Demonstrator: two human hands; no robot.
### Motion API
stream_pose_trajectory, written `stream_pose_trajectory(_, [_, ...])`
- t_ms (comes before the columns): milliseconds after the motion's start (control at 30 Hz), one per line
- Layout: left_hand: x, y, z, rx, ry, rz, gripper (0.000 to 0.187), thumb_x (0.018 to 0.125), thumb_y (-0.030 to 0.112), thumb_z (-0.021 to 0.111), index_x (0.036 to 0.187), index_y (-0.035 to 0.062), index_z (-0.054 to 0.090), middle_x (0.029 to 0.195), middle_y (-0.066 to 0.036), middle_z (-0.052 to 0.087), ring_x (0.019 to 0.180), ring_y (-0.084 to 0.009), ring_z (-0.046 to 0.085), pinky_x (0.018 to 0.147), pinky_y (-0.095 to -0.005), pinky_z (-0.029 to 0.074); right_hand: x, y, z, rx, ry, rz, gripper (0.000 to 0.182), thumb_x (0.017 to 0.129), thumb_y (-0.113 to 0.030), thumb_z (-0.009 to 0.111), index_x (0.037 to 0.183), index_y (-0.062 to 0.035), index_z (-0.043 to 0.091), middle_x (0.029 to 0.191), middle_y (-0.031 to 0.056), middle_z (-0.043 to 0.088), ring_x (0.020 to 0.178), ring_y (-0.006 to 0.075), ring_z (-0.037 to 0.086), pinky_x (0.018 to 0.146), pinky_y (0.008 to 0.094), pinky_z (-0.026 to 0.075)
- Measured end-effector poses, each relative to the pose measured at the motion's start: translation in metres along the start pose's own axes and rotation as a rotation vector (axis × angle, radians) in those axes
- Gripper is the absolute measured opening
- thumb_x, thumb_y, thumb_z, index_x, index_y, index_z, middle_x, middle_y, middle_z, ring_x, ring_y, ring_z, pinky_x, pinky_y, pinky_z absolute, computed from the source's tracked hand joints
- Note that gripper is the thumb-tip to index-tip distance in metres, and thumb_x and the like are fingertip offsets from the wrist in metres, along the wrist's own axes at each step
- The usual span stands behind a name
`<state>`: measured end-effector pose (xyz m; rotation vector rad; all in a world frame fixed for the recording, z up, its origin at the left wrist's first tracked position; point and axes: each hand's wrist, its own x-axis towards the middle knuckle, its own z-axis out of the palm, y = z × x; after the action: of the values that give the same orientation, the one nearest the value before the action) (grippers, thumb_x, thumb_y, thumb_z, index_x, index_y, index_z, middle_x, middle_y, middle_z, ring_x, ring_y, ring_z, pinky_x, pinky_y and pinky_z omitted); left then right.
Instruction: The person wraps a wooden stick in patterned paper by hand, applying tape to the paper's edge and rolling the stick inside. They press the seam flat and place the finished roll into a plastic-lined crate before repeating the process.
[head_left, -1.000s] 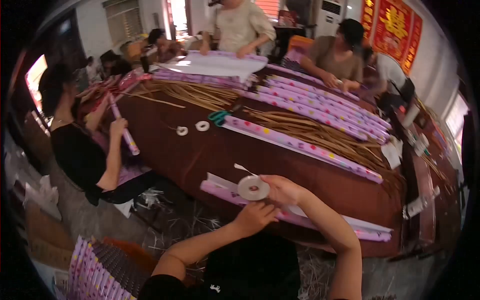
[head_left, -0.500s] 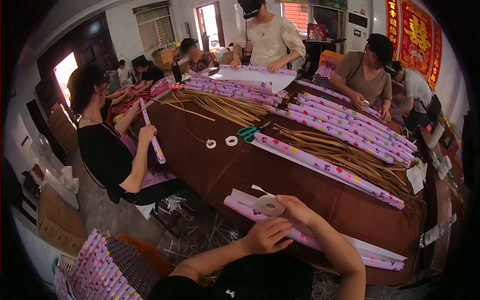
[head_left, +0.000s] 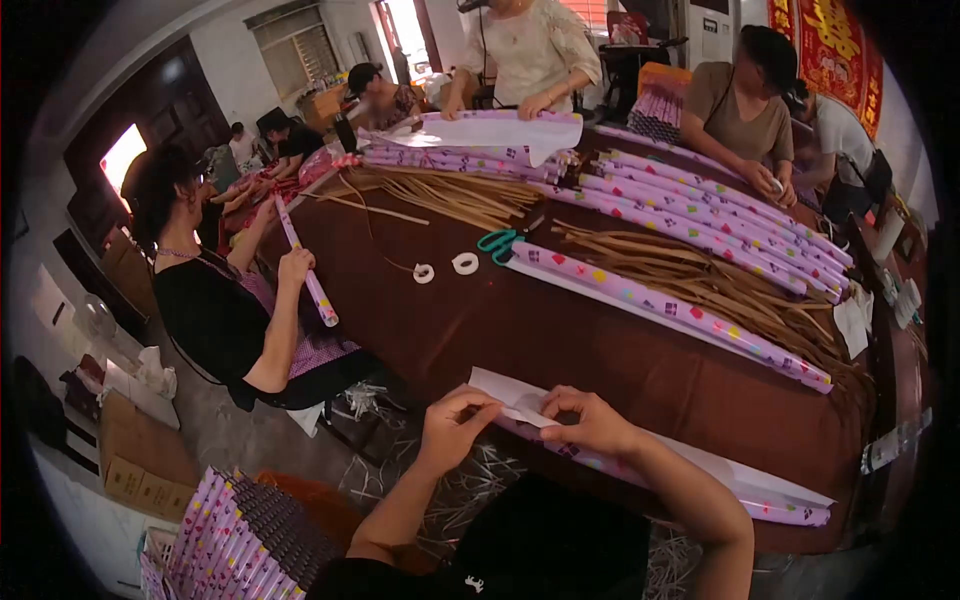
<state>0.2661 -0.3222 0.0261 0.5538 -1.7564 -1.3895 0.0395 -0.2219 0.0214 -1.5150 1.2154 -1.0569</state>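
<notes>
A purple patterned paper roll [head_left: 785, 512] lies along the table edge in front of me, its loose white underside [head_left: 750, 478] showing along the far side. Over its left end, my left hand [head_left: 458, 425] is closed, thumb and fingertips pinched at a piece of white tape [head_left: 524, 413]. My right hand [head_left: 592, 425] pinches the right side of the same white piece, its forearm crossing above the roll. The tape's ring is hidden or edge-on between the fingers.
Beyond lie teal scissors [head_left: 497, 244], white tape rings [head_left: 465, 263], brown strips [head_left: 690, 270] and a patterned roll [head_left: 660, 308]. More rolls [head_left: 700, 215] are stacked behind. A person [head_left: 215, 290] sits at left holding a roll; others work across the table. Finished-looking rolls [head_left: 225, 530] stand lower left.
My left hand has lifted off the roll and moved up left to the white tape. The tape ring in my right hand has turned and no longer shows face-on.
</notes>
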Motion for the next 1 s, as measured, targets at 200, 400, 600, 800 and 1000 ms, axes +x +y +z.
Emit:
stream_pose_trajectory(200, [0.010,0.000,-0.020,0.392,-0.185,0.146,0.020,0.083,-0.001,0.073,0.102,0.0018,0.074,0.091,-0.009,0.069,0.088,-0.0190,0.062,0.077,-0.0301,0.049,-0.005,0.003,0.000,-0.220,0.026,0.019,0.042,0.074,-0.035,0.084,0.106,-0.0117,0.071,0.108,0.0052,0.062,0.106,0.0220,0.051,0.094,0.0358,0.039])
stream_pose_trajectory(400, [0.015,-0.016,-0.029,0.326,-0.039,0.049,0.015,0.082,0.000,0.074,0.096,0.0011,0.074,0.090,-0.008,0.069,0.090,-0.0183,0.062,0.081,-0.0302,0.049,-0.003,-0.009,0.005,-0.297,0.087,-0.028,0.037,0.075,-0.025,0.084,0.104,-0.0106,0.067,0.096,0.0020,0.065,0.104,0.0158,0.051,0.095,0.0336,0.039])
stream_pose_trajectory(600, [0.023,-0.026,-0.029,0.519,-0.068,0.099,0.011,0.085,0.005,0.074,0.095,-0.0002,0.075,0.094,-0.010,0.070,0.091,-0.0184,0.063,0.082,-0.0305,0.049,-0.003,-0.017,0.005,-0.211,0.190,0.108,0.047,0.077,-0.028,0.082,0.109,-0.0116,0.052,0.080,-0.0013,0.063,0.080,0.0105,0.049,0.091,0.0331,0.033])
stream_pose_trajectory(800, [0.036,-0.041,-0.027,0.655,-0.080,-0.068,0.012,0.084,0.010,0.075,0.092,0.0012,0.075,0.086,-0.009,0.072,0.083,-0.0187,0.065,0.074,-0.0307,0.050,-0.008,-0.020,0.002,-0.410,0.245,-0.144,0.046,0.075,-0.035,0.080,0.112,-0.0153,0.060,0.073,0.0002,0.059,0.078,0.0146,0.053,0.091,0.0336,0.030])
stream_pose_trajectory(1000, [0.050,-0.033,-0.033,0.374,-0.168,-0.302,0.015,0.086,0.008,0.073,0.095,-0.0044,0.073,0.086,-0.009,0.073,0.076,-0.0115,0.064,0.070,-0.0254,0.049,-0.015,-0.023,-0.015,-0.191,0.160,-0.084,0.041,0.078,-0.028,0.078,0.114,-0.0168,0.063,0.073,-0.0002,0.058,0.082,0.0139,0.047,0.091,0.0327,0.030])
